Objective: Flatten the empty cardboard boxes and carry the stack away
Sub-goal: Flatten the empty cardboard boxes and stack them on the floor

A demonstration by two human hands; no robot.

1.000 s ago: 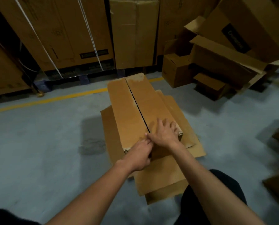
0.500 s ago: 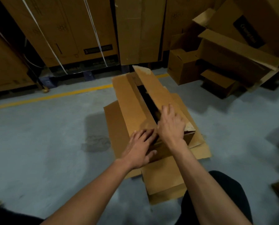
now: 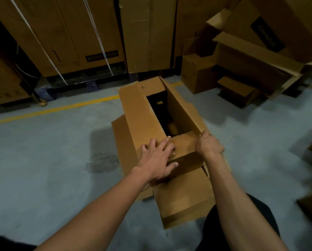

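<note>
A yellow line (image 3: 57, 109) crosses the grey floor (image 3: 42, 169) — beyond the line stand tall strapped cartons (image 3: 64, 33) on dark pallets (image 3: 75, 84).

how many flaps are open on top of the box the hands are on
3 visible: the long left flap under the left hand, the long right flap gripped by the right hand, and a short far-end flap. The near-end flap is hard to tell.
</note>
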